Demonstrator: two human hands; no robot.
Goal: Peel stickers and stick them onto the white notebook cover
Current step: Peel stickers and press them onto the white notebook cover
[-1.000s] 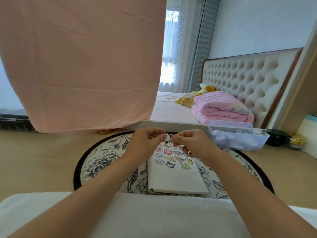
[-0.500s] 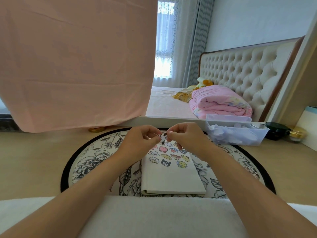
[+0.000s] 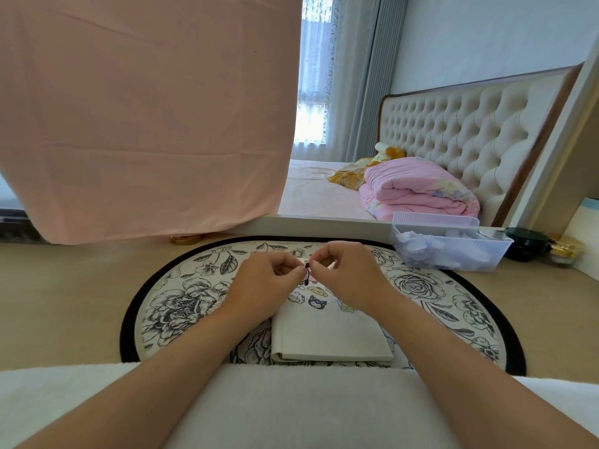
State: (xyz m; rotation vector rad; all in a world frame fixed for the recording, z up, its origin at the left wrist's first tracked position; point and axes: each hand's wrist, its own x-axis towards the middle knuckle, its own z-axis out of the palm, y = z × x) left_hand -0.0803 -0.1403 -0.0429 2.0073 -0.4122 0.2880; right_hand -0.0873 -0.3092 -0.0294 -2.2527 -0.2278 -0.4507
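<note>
The white notebook (image 3: 327,335) lies flat on a round floral mat (image 3: 181,306), with several cartoon stickers (image 3: 317,301) stuck on the far part of its cover. Just above that far edge, my left hand (image 3: 269,280) and my right hand (image 3: 346,273) meet fingertip to fingertip. Between them they pinch one small black, white and pink sticker (image 3: 307,274). The hands hide the top of the cover and some of the stickers there.
A clear plastic bin (image 3: 450,247) with white items stands right of the mat, next to dark and gold jars (image 3: 531,244). A hanging pink cloth (image 3: 146,118) fills the upper left. A bed with a folded pink quilt (image 3: 418,189) lies beyond. A white cushion (image 3: 291,409) lies nearest me.
Both hands have come down closer to the notebook's far edge, still pinching the small sticker between them. The view has shifted slightly.
</note>
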